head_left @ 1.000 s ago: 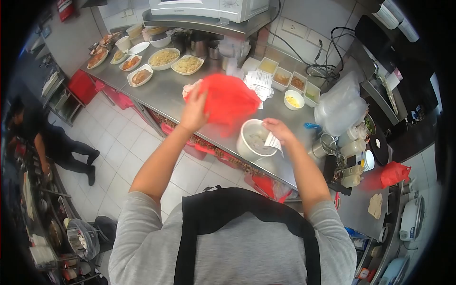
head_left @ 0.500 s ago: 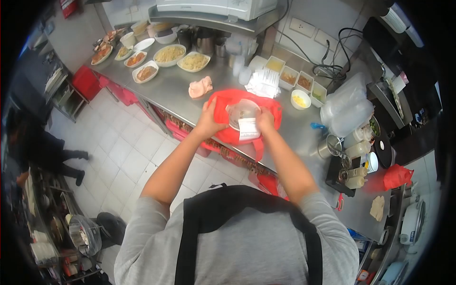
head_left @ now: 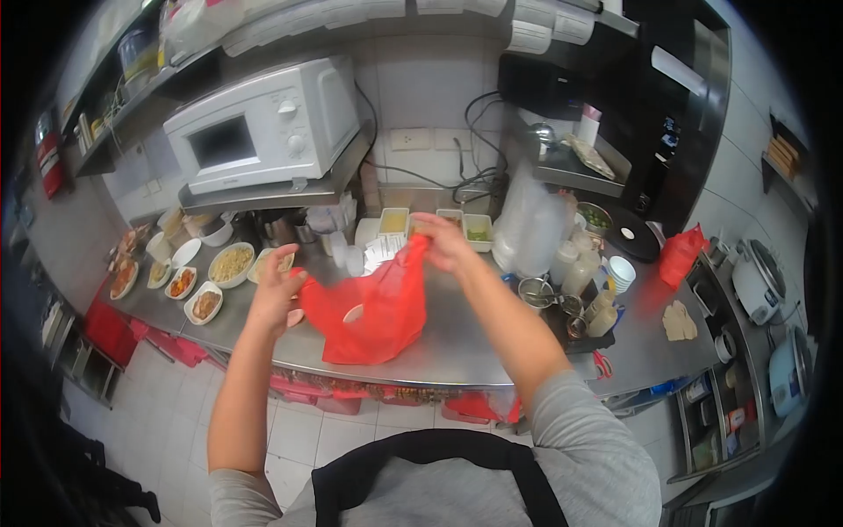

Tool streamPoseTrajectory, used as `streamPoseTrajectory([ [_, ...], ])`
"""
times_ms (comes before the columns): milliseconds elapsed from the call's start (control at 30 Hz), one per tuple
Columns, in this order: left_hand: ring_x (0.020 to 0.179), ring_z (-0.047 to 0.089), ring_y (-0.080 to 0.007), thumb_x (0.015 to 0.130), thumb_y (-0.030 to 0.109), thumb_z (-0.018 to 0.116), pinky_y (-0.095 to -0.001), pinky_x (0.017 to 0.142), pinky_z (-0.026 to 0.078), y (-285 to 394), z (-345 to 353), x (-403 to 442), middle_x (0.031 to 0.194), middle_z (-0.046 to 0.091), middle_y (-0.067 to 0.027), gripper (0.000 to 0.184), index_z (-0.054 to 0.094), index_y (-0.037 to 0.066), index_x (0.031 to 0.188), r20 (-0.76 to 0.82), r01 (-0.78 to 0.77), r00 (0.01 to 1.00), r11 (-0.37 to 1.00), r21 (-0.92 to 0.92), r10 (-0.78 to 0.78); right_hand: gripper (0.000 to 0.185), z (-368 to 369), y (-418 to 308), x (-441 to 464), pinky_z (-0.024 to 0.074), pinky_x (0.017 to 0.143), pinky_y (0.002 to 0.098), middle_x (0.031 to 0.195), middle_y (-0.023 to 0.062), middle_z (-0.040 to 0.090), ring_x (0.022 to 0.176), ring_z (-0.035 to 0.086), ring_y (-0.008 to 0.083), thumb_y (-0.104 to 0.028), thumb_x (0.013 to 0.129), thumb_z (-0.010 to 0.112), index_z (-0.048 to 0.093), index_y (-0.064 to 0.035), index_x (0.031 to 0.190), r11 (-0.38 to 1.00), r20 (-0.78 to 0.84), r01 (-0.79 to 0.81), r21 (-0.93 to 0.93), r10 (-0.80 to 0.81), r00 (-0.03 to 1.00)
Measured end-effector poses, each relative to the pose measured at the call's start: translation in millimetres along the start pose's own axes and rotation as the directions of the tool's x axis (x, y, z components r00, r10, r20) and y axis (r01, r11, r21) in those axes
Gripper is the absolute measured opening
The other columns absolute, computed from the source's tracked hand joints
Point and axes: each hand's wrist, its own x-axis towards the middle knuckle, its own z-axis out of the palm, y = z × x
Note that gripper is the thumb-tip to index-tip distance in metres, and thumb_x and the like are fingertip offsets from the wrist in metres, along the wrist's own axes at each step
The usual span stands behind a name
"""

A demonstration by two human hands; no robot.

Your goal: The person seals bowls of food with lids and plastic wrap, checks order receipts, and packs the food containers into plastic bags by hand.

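A red plastic bag (head_left: 373,312) stands on the steel counter (head_left: 465,351), its two handles pulled up and apart. My left hand (head_left: 277,294) pinches the left handle, and my right hand (head_left: 439,243) grips the right handle higher up. Through the bag's opening a bit of the white container (head_left: 353,314) shows; the rest of it is hidden by the red plastic. Behind the bag lie white paper slips (head_left: 384,252). A pinkish cloth is partly visible between my left hand and the bag.
Bowls of food, among them noodles (head_left: 231,265), line the counter's left side. A white microwave (head_left: 263,123) sits on a shelf above. Clear plastic bags (head_left: 531,228), bottles and a second red bag (head_left: 680,256) are on the right. A person's dark-clothed legs show at lower left.
The white container has gone down into the red bag. My hands have moved from the container and bag rim to the raised handles. The view has tilted up, showing the microwave.
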Motion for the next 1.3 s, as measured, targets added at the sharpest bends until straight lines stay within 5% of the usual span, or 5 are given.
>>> streamPoseTrajectory([
  [133, 0.074, 0.058, -0.0186, 0.084, -0.001, 0.051, -0.0307, 0.064, 0.046, -30.0, 40.9, 24.4, 0.085, 0.059, -0.0085, 0.057, 0.032, 0.015, 0.135, 0.262, -0.438, 0.899, 0.750, 0.497, 0.352, 0.047, 56.3, 44.1, -29.9, 0.0499, 0.071, 0.0387, 0.097, 0.0106, 0.059, 0.081, 0.061, 0.0209, -0.014, 0.090, 0.052, 0.035, -0.0102, 0.134, 0.885, 0.460, -0.366, 0.287, 0.208, 0.863],
  [300, 0.092, 0.054, -0.0325, 0.075, 0.008, 0.062, -0.0416, 0.085, 0.041, 42.2, 82.9, -24.0, 0.101, 0.059, -0.0149, 0.060, 0.041, 0.011, 0.131, 0.440, -0.532, 0.725, 0.024, 0.847, 0.529, 0.053, 115.9, 10.6, -82.0, 0.0439, 0.063, 0.0325, 0.097, 0.0095, 0.059, 0.070, 0.055, 0.0142, -0.011, 0.086, 0.060, 0.035, -0.0134, 0.133, 0.945, 0.155, -0.165, 0.283, 0.125, 0.980],
  [533, 0.104, 0.050, -0.0286, 0.072, 0.007, 0.066, -0.0393, 0.093, 0.036, 36.0, 22.2, -78.3, 0.110, 0.054, -0.0125, 0.049, 0.051, 0.002, 0.118, 0.128, -0.680, 0.489, 0.285, 0.675, 0.863, 0.050, 116.6, -177.8, -252.2, 0.0400, 0.096, 0.0497, 0.119, 0.0260, 0.051, 0.110, 0.053, 0.0373, -0.028, 0.091, 0.051, 0.034, -0.0106, 0.134, 0.885, 0.295, 0.457, 0.094, -0.463, 0.836],
  [867, 0.124, 0.033, -0.0285, 0.078, 0.005, 0.059, -0.0409, 0.101, 0.030, -240.9, 49.4, -101.6, 0.134, 0.029, -0.0147, 0.054, 0.042, 0.010, 0.129, -0.546, 0.182, 0.836, 0.966, 0.185, -0.053, 0.074, 30.4, -279.5, -405.8, 0.0465, 0.092, 0.0455, 0.126, 0.0345, 0.042, 0.116, 0.049, 0.0391, -0.051, 0.094, 0.034, 0.009, -0.0017, 0.143, 0.684, 0.054, 0.465, -0.562, -0.531, 0.846],
  [1300, 0.111, 0.048, -0.0235, 0.089, 0.030, 0.054, -0.0435, 0.094, 0.036, -348.8, 256.7, -84.0, 0.118, 0.051, -0.0085, 0.037, 0.045, 0.010, 0.119, -0.307, 0.607, 0.548, 0.623, -0.493, -0.778, 0.089, -300.8, -464.7, -403.6, 0.0224, 0.106, 0.0506, 0.136, 0.0394, 0.012, 0.131, 0.019, 0.0462, -0.050, 0.083, 0.060, 0.015, 0.0013, 0.140, 0.715, -0.472, 0.641, -0.280, -0.684, 0.556],
])
